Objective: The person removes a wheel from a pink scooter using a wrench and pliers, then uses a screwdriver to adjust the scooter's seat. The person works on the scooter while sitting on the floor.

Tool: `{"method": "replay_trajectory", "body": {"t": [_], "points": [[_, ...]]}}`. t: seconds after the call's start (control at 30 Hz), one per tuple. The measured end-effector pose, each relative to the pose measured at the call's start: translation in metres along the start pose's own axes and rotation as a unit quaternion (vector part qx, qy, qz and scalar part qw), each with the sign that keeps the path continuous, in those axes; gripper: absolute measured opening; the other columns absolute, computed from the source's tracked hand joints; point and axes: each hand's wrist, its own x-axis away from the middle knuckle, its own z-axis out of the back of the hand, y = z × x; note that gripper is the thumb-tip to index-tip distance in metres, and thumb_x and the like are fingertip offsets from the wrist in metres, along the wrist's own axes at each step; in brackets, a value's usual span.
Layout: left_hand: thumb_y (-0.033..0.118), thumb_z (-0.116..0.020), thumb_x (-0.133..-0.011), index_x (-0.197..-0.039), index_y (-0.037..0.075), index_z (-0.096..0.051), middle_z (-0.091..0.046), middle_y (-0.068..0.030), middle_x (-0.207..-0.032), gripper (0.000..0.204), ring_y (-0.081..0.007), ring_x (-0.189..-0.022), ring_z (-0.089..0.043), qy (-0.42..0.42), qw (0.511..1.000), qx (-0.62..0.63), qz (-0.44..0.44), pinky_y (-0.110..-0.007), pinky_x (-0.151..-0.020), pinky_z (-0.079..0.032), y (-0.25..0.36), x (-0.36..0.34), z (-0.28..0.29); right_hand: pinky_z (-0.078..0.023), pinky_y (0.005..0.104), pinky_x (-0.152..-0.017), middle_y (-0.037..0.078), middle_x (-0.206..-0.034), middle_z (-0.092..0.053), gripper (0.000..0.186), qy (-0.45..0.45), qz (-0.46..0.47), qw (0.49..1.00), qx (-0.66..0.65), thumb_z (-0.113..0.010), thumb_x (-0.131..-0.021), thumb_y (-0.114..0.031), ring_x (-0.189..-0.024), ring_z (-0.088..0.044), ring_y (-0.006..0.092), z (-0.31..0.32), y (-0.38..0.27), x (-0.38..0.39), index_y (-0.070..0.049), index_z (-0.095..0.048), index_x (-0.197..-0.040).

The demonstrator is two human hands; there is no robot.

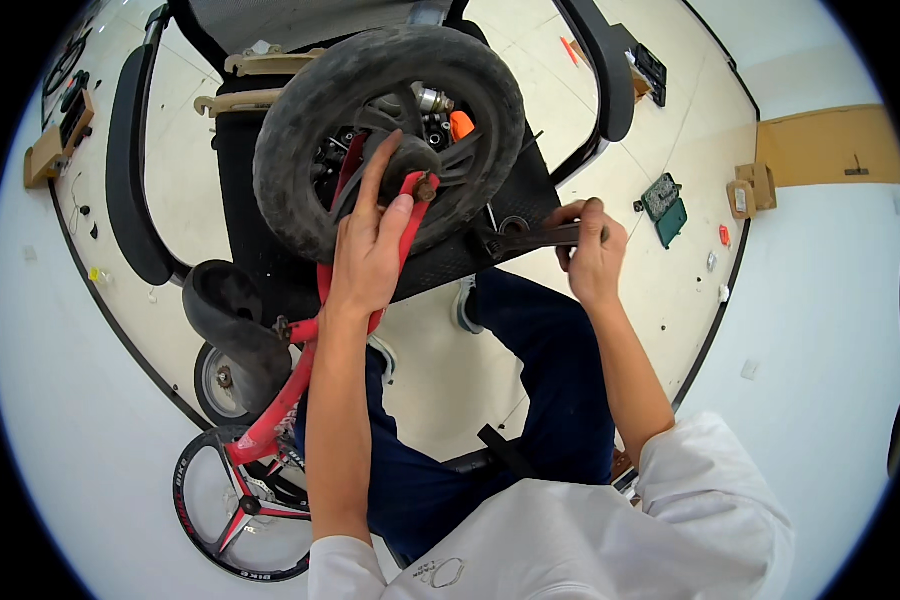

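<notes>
A small bicycle wheel with a dusty black tyre (288,150) lies over a black armchair's seat (430,268), in front of me. Its red fork (412,225) reaches the hub, where a rusty axle nut (425,188) shows. My left hand (368,250) closes round the fork just below the hub, thumb on the red tube and index finger stretched toward the wheel. To the right, my right hand (592,245) grips the handle of a dark adjustable wrench (535,240). The wrench's jaw lies at the seat's edge, apart from the nut.
The red bike frame (295,390) runs down my left side, by a black saddle (235,325). A wheel with red spokes (248,507) is lower left. Armrests (135,170) flank the seat. A green case (665,210) lies open on the floor, right.
</notes>
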Motion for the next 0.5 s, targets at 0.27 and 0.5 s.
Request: {"method": "replay_trajectory", "body": {"t": [0.27, 0.5], "points": [[0.015, -0.052, -0.094, -0.154, 0.016, -0.037, -0.07, -0.0109, -0.092, 0.062, -0.0144, -0.074, -0.061, 0.017, 0.999, 0.049, 0.015, -0.027, -0.079, -0.048, 0.001, 0.001, -0.006, -0.062, 0.0289, -0.064, 0.014, -0.073, -0.07, 0.021, -0.129, -0.15, 0.979, 0.045, -0.071, -0.09, -0.01, -0.067, -0.073, 0.0205, 0.042, -0.024, -0.024, 0.01, -0.068, -0.091], [0.016, -0.053, -0.094, -0.154, 0.018, -0.038, -0.069, -0.0101, -0.088, 0.062, -0.0137, -0.072, -0.059, 0.021, 0.998, 0.065, 0.003, -0.027, -0.079, -0.048, -0.004, -0.001, -0.011, -0.052, 0.0357, -0.059, 0.016, -0.072, -0.069, 0.022, -0.442, -0.048, 0.819, 0.362, -0.068, -0.091, -0.014, -0.061, -0.067, 0.0249, 0.039, -0.014, -0.039, 0.003, -0.07, -0.105]]}}
